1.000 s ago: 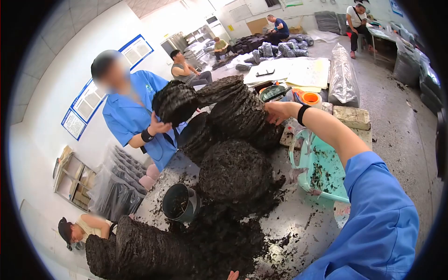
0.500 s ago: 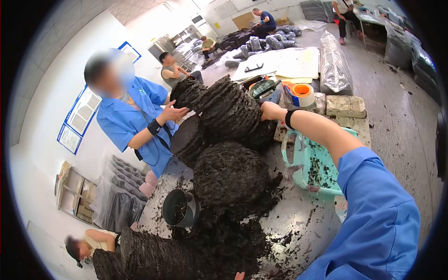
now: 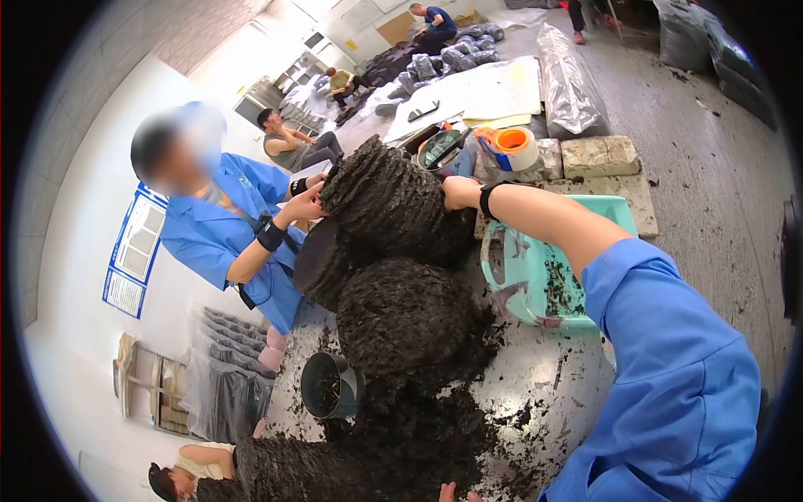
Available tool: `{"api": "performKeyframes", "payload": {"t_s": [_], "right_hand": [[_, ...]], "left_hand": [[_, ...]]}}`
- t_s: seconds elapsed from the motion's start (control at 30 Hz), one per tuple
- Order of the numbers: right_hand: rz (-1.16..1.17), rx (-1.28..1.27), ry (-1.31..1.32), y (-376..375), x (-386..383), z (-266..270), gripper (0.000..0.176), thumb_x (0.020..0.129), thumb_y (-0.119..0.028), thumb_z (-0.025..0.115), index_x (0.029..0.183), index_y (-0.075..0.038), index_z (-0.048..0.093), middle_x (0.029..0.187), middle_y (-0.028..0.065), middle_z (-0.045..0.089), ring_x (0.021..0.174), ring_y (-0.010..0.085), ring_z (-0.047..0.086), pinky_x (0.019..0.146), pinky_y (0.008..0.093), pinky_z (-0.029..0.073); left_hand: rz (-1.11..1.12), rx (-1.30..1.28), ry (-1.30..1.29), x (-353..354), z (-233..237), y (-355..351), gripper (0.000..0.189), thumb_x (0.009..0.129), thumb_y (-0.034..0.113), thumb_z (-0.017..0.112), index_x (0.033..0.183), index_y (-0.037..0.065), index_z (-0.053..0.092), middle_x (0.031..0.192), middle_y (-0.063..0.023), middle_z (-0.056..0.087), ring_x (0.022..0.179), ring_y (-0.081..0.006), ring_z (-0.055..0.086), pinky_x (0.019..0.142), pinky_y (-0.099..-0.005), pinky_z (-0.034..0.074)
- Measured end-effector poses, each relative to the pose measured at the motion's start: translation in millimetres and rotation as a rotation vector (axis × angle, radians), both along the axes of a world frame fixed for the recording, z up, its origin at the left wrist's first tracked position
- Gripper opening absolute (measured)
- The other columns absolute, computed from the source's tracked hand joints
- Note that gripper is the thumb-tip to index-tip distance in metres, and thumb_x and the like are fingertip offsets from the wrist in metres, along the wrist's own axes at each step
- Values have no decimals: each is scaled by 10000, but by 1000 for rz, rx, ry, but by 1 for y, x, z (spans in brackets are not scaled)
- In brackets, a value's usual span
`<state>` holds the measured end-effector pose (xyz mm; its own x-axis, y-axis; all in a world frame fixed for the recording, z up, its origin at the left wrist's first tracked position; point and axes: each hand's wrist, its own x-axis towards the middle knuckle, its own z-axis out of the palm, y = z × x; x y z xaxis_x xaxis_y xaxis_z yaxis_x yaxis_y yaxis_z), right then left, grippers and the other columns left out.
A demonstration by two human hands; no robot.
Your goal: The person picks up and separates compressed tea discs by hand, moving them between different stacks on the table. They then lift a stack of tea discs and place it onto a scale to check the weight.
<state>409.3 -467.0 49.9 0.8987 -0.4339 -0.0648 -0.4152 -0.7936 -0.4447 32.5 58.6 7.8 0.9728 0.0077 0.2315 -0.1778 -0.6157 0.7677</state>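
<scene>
My right hand [image 3: 461, 193] has its fingers curled against the right edge of a stack of black flaky sheets [image 3: 383, 191], which lies tilted on its side. Layers in it look thin and ragged, like dried seaweed. Only a few fingertips of my left hand [image 3: 456, 494] show at the bottom edge, spread apart near black crumbs, with nothing visible in them. A co-worker's hand [image 3: 306, 203] touches the far left side of the stack. Below it sits a rounded black clump [image 3: 403, 316], and a smaller dark stack [image 3: 321, 264] leans beside that.
A dark pot [image 3: 331, 385] stands on the metal table [image 3: 535, 376]. A turquoise basin [image 3: 510, 293] with black scraps is under my right forearm. Behind are a tape roll [image 3: 514, 144], a small bucket [image 3: 443, 151] and pale blocks [image 3: 599, 156]. Another layered black stack [image 3: 293, 468] lies at lower left.
The view has shifted. The separate dark bunch between the co-worker's hands no longer shows apart from the stack, where one hand now rests. More of my left fingertips shows. My right hand keeps its hold.
</scene>
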Motion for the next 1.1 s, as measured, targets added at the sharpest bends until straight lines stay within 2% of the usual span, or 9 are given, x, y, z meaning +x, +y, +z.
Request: {"api": "performKeyframes", "payload": {"t_s": [0.07, 0.13, 0.27, 0.43, 0.53, 0.6, 0.7, 0.87, 1.1], "right_hand": [[-3, 37, -13, -7, 2, -7, 332, 801, -288, 657, 971, -9, 718, 1044, 180, 686, 982, 315, 668, 829, 414, 530], [57, 63, -97, -14, 1, -12, 388, 745, -262, 728, 996, 31, 681, 984, 212, 679, 946, 367, 653, 807, 429, 524], [207, 24, -130, -21, -7, -5, 332, 718, -253, 700, 897, 26, 718, 905, 201, 699, 876, 333, 675, 764, 413, 533], [133, 90, -214, -20, 3, -15, 299, 716, -238, 709, 899, -3, 728, 873, 174, 706, 832, 317, 683, 747, 410, 536], [112, 81, -113, -18, 11, -23, 286, 716, -227, 710, 927, -36, 733, 882, 150, 712, 827, 298, 685, 744, 397, 539], [33, 267, -374, -16, 11, -29, 283, 723, -215, 704, 961, -65, 733, 897, 128, 717, 839, 280, 686, 745, 386, 540], [113, 303, -404, -14, 3, -24, 275, 729, -191, 693, 934, -7, 699, 891, 170, 693, 845, 329, 670, 773, 407, 525], [60, 117, -257, -4, 6, -18, 286, 710, -185, 705, 958, -44, 716, 954, 181, 695, 929, 359, 667, 792, 442, 532], [12, 83, -159, 10, -8, -4, 262, 718, -131, 712, 945, -1, 709, 1001, 197, 693, 956, 358, 672, 776, 428, 550]], "left_hand": [[-10, -4, -17, -1, 1, -1, 411, 933, 177, 597, 1287, -14, 509, 1320, -211, 520, 1213, -325, 502, 1027, -407, 387], [-14, -14, -33, -2, 5, -2, 408, 939, 176, 587, 1291, -13, 506, 1324, -209, 518, 1212, -323, 502, 1024, -408, 387], [4, -21, -10, -7, 13, -6, 392, 940, 146, 567, 1295, -8, 506, 1325, -207, 518, 1214, -324, 500, 1027, -412, 382], [6, -41, 12, -8, 6, -3, 386, 931, 115, 559, 1294, -6, 508, 1323, -206, 521, 1220, -322, 496, 1036, -407, 373], [0, -67, 2, -8, 5, 0, 387, 930, 118, 564, 1294, -1, 512, 1330, -199, 518, 1227, -322, 491, 1044, -403, 365], [-2, -70, 12, -8, 6, -3, 390, 932, 124, 564, 1297, -1, 511, 1333, -195, 517, 1231, -322, 488, 1046, -403, 364], [-27, -56, 9, -8, 6, -3, 395, 937, 139, 566, 1302, -1, 508, 1340, -189, 514, 1239, -321, 483, 1049, -402, 360], [-46, -8, -10, -5, 8, -7, 399, 946, 168, 570, 1303, 0, 511, 1344, -183, 515, 1243, -318, 484, 1048, -399, 362], [-71, -39, -40, -1, -4, -1, 386, 940, 163, 595, 1269, -29, 525, 1317, -194, 533, 1216, -319, 511, 1034, -404, 382]]}}
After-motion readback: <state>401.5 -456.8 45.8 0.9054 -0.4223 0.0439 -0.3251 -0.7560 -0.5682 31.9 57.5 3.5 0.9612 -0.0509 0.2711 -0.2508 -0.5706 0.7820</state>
